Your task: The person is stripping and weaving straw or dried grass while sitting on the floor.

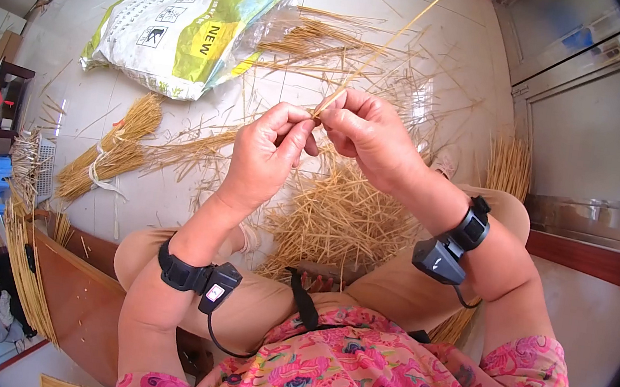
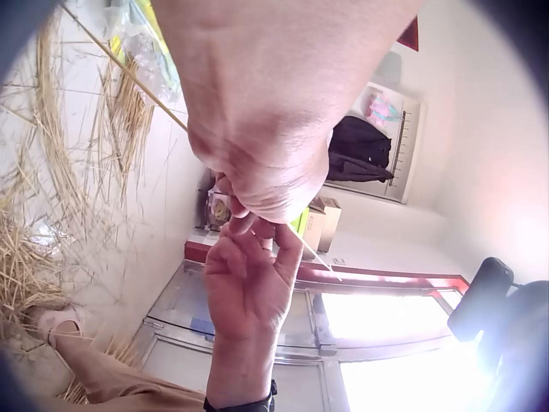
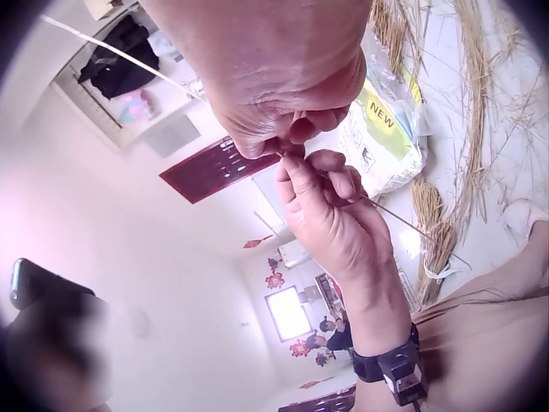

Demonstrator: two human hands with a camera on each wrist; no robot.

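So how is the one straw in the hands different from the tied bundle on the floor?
The straw is a single thin stalk; the bundle is many stalks packed together. The straw is up in the air, pinched by the left hand and right hand; the bundle lies on the floor, untouched. Nothing binds the straw; a pale strip ties the bundle. Both are yellow straw.

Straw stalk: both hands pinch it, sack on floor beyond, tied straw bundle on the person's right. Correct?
No. Head view: the tied straw bundle lies on the person's left. The left hand and right hand do both pinch the straw stalk, sack on the floor beyond.
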